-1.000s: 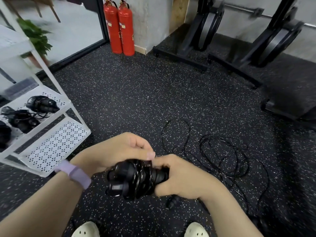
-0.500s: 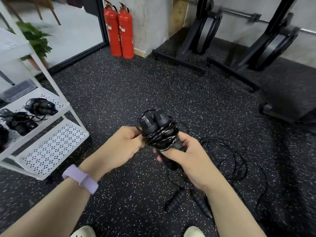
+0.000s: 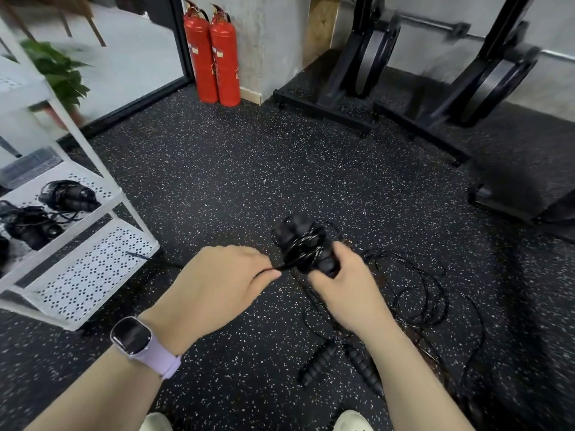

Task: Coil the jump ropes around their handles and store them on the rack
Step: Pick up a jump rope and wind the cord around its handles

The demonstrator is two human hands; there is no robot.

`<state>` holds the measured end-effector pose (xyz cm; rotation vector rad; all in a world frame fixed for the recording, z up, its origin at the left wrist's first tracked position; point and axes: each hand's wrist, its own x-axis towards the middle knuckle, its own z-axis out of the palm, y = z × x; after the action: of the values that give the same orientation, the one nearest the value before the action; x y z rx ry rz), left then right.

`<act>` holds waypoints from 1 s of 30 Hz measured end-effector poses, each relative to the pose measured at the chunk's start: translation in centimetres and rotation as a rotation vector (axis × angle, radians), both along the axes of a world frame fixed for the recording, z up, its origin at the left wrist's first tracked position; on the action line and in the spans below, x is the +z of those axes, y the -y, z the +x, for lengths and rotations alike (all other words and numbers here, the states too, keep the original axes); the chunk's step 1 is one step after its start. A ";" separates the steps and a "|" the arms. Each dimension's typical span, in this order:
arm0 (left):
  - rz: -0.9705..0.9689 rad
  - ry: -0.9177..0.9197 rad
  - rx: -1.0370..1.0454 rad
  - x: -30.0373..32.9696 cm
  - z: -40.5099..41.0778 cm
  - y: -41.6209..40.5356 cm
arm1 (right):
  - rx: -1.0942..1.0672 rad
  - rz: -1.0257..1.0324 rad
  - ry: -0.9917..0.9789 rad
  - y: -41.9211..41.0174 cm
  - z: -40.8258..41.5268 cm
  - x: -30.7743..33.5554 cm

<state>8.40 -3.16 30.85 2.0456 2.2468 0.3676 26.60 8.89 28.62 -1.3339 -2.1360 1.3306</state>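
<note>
Holding coiled jump rope (image 3: 300,244) mid-frame above floor (image 3: 249,181): my right hand (image 3: 345,287) grips paired handles low, fingers curled round them; left hand (image 3: 217,284) pinches free cord end, pulling left. Cord looks thin, light, springy, likely to unwind; handles stiff, ribbed, best hold. Versus half second ago: bundle sits farther right, left hand drawn away from it. Second rope (image 3: 413,293) loose on floor right, its handles (image 3: 339,365) near my feet. White rack (image 3: 93,262) left, coiled ropes (image 3: 67,195) shelved.
</note>
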 end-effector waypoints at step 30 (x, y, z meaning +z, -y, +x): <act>-0.366 0.676 0.019 0.4 -1.6 -0.2 | 0.643 -0.223 0.134 2.4 0.0 1.4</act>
<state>6.78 -2.94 31.28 1.4323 1.7578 0.5083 26.57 6.46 30.01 -0.8382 -2.7105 1.7941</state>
